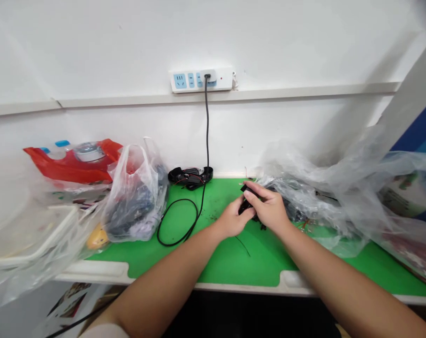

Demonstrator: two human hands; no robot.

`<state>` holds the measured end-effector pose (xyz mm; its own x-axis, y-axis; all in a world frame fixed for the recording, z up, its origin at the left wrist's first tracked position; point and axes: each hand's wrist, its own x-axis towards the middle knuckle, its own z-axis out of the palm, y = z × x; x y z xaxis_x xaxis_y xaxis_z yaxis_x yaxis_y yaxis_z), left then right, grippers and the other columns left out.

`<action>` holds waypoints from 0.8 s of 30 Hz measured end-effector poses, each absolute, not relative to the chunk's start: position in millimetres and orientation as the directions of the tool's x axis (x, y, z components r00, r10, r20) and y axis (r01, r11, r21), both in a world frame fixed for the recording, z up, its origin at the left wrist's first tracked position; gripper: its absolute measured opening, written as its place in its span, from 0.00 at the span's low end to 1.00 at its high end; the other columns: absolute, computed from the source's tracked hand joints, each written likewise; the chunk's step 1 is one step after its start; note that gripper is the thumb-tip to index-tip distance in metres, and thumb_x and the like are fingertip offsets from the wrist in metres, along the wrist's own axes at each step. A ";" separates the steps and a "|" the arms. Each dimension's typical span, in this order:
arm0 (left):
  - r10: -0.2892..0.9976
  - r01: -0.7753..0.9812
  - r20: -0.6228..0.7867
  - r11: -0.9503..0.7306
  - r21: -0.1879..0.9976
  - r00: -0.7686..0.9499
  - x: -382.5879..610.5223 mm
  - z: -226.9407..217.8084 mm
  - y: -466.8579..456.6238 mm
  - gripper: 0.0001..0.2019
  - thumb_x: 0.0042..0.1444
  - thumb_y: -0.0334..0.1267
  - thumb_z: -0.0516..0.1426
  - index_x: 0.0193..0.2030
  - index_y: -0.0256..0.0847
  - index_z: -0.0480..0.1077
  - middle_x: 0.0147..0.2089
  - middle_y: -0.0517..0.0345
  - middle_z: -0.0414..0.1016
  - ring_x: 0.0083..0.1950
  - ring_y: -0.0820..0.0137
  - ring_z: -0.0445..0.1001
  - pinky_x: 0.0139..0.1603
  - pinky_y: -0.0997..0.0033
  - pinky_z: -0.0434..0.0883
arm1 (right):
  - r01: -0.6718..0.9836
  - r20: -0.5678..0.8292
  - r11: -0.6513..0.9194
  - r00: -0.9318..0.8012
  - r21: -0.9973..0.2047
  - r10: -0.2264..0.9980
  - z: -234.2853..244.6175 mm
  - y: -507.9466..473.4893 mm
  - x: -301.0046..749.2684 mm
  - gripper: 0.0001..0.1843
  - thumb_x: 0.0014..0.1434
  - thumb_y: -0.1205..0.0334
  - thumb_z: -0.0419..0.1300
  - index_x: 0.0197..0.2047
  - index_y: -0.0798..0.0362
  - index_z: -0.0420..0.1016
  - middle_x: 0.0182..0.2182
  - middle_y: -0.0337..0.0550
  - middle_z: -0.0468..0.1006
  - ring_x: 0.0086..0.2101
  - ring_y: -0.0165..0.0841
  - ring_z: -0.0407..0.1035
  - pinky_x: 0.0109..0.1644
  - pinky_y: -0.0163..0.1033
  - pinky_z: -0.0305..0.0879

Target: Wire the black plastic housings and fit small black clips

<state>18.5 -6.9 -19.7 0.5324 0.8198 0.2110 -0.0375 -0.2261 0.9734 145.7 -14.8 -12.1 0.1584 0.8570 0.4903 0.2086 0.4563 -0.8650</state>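
- You are gripping a small black plastic part [246,199] between your closed left hand [233,218] and right hand [269,209]
- You are holding it above the green work mat [230,263], near a coiled black cable [174,225]

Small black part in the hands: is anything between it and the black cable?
Nothing visible: only the green mat and a few dark crumbs lie between the small black part and the black cable.
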 end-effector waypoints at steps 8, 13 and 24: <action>0.881 -0.036 0.286 -0.295 0.955 0.377 21.9 -16.6 -21.9 0.23 0.56 0.49 0.51 0.56 0.42 0.61 0.55 0.52 0.68 0.55 0.67 0.68 0.61 0.63 0.65 | 0.087 0.532 0.536 -0.062 -0.840 0.844 -5.2 -18.1 145.7 0.17 0.59 0.52 0.56 0.48 0.48 0.76 0.52 0.44 0.72 0.55 0.39 0.63 0.63 0.50 0.53; 0.880 0.263 0.354 -0.440 0.859 0.316 6.9 -8.7 -17.0 0.28 0.50 0.49 0.56 0.57 0.42 0.60 0.53 0.49 0.68 0.53 0.64 0.67 0.57 0.58 0.67 | -0.213 0.382 0.384 0.053 -0.898 0.923 -29.3 2.2 155.7 0.23 0.60 0.44 0.51 0.47 0.50 0.76 0.50 0.47 0.74 0.52 0.41 0.66 0.58 0.50 0.60; 0.367 0.341 0.536 -0.928 0.153 0.760 -88.1 -29.7 -162.8 0.18 0.57 0.42 0.50 0.55 0.48 0.60 0.37 0.59 0.73 0.39 0.75 0.71 0.47 0.75 0.70 | 0.599 0.444 0.519 -0.284 -0.610 0.850 -27.5 44.1 114.3 0.23 0.56 0.51 0.56 0.51 0.54 0.73 0.52 0.51 0.72 0.52 0.43 0.66 0.58 0.51 0.58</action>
<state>-88.1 -162.8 -29.7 0.7604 0.3673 0.5356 0.3406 -0.9277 0.1527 114.3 44.1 -27.5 -0.2843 0.8495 0.4444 0.5990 0.5193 -0.6095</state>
